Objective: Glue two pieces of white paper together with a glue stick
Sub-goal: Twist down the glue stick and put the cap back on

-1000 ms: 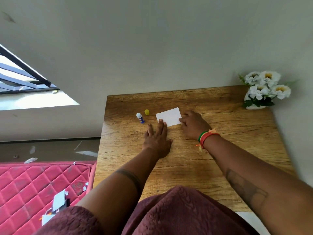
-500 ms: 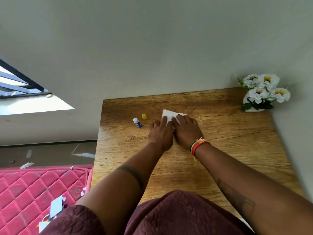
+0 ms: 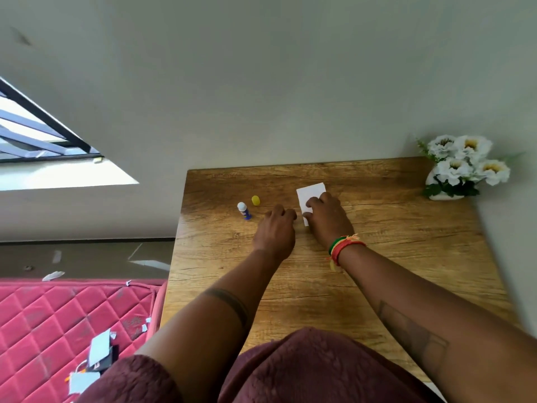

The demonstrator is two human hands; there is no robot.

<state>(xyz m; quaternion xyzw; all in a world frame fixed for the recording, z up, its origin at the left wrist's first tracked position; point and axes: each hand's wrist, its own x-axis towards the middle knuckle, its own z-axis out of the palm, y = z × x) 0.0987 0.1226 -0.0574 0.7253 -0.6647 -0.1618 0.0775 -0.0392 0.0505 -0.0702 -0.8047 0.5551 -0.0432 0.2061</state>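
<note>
A small piece of white paper (image 3: 311,193) lies on the wooden table (image 3: 392,257), its long side pointing away from me. My right hand (image 3: 328,219), with coloured bracelets at the wrist, presses its fingertips on the near half of the paper and hides that part. My left hand (image 3: 276,231) rests just left of the paper with fingers curled and nothing in it. Whether it is one sheet or two stacked I cannot tell. The blue glue stick (image 3: 243,210) stands upright and uncapped left of my left hand. Its yellow cap (image 3: 255,200) lies just behind it.
A white vase of white flowers (image 3: 462,170) stands at the table's far right corner against the wall. Left of the table, a red quilted mattress (image 3: 58,324) on the floor carries paper scraps. My maroon garment covers the table's near edge.
The paper has turned from lying crosswise to pointing away from me. My left hand has come off it and curled beside it, while my right hand stays on the paper.
</note>
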